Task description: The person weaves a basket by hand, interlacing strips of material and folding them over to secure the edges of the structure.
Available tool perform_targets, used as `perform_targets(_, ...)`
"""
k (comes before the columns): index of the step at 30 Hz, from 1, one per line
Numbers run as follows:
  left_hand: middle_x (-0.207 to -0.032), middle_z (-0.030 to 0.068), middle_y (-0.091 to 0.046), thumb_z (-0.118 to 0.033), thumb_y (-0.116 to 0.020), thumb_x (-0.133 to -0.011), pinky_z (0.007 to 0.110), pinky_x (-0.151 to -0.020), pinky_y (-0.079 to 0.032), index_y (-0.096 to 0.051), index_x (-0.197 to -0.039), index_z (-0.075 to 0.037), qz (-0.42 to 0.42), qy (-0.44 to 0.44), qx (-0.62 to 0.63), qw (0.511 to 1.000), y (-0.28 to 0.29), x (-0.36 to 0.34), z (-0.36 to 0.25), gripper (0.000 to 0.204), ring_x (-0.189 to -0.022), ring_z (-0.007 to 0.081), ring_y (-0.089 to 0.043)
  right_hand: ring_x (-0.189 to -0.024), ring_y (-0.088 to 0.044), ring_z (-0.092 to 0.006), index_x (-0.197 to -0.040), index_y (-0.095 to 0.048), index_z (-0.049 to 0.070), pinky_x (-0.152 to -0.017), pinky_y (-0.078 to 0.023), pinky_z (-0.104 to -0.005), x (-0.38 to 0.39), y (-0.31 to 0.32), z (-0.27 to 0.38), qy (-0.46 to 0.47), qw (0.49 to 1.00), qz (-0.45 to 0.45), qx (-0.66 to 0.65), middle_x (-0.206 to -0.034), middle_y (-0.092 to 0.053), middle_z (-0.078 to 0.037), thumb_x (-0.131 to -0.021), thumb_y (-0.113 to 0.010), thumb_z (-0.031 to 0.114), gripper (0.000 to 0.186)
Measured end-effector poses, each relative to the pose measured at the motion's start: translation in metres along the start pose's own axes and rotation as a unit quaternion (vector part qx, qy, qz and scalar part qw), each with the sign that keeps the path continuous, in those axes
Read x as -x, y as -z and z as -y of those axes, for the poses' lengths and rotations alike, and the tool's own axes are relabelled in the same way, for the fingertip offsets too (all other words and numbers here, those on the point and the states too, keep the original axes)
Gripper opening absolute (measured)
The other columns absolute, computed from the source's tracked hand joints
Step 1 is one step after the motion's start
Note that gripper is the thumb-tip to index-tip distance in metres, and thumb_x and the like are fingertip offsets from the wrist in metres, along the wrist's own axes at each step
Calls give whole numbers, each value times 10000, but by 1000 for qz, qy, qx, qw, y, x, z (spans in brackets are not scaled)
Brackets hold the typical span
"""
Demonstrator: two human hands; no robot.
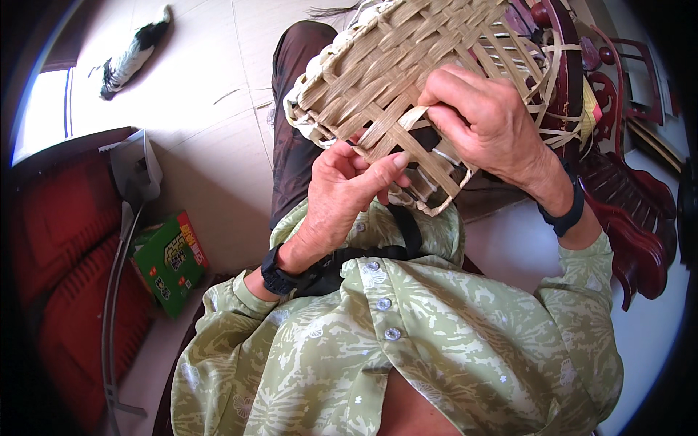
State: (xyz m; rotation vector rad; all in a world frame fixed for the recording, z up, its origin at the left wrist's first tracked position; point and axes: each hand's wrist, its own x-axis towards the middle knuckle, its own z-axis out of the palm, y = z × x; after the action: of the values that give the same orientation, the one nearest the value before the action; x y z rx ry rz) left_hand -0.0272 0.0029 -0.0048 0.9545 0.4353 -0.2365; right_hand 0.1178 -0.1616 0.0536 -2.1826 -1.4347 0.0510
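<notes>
A woven mat or basket (396, 58) of flat tan strips, with a twisted pale rim, lies tilted over my lap, its lower part more openly woven. My left hand (338, 192) grips the weave at the lower left, thumb on top of a crossing strip and fingers partly hidden beneath. My right hand (487, 127), higher and to the right, pinches a pale folded strip (413, 116) between curled fingers and thumb at the weave. Loose strip ends stick out at the mat's right.
A dark red carved wooden chair (632, 232) stands at right. At left are a red-backed seat (65, 240), a grey metal stand (145, 171) and a green printed box (166, 263). A black-and-white animal (131, 58) lies on the tiled floor (211, 87), upper left.
</notes>
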Motion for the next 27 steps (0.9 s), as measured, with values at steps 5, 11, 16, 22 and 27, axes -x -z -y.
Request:
perform_targets(5,-761,4,-712,-252,-800,-898,179,-448,-400,-714,-994,-49,-21,-27,20,999,-11,-2,0,240,-581,42,-612,-699,-641,-311,-897,-601,27,-581,-495,-384,2,2,3,6,999,-1,39,-808,-611,-105,-787,-688,-46,158)
perform_targets(11,-662,-18,-614,-270,-695,-985,203,-425,-360,-717,-1088,-40,-64,0,-15,998,-26,-4,-4,253,-495,36,-496,-656,-639,-281,-879,-556,70,-547,-480,-380,5,11,-4,57,993,-21,96,-764,-540,-84,-782,-728,43,199)
perform_targets(16,-790,1,-707,-218,-757,-935,188,-439,-398,-708,-1045,-32,-38,10,-2,999,-15,-4,-1,222,-585,37,-598,-700,-635,-291,-898,-606,78,-584,-485,-392,7,32,-10,44,989,1,139,-796,-579,-72,-787,-744,56,179)
perform_targets(22,-942,54,-757,-158,-715,-964,172,-508,-411,-687,-1104,-14,-7,-15,4,1000,-4,7,0,203,-635,18,-579,-720,-635,-312,-917,-587,65,-577,-490,-396,16,17,-26,38,994,-38,96,-793,-573,-89,-777,-738,17,212)
perform_targets(27,-966,42,-749,-231,-632,-1025,174,-496,-396,-688,-1124,-21,33,-6,3,999,5,12,2,239,-557,21,-477,-713,-632,-314,-903,-543,55,-574,-491,-397,15,13,-29,30,995,-33,95,-780,-562,-102,-778,-717,-8,223)
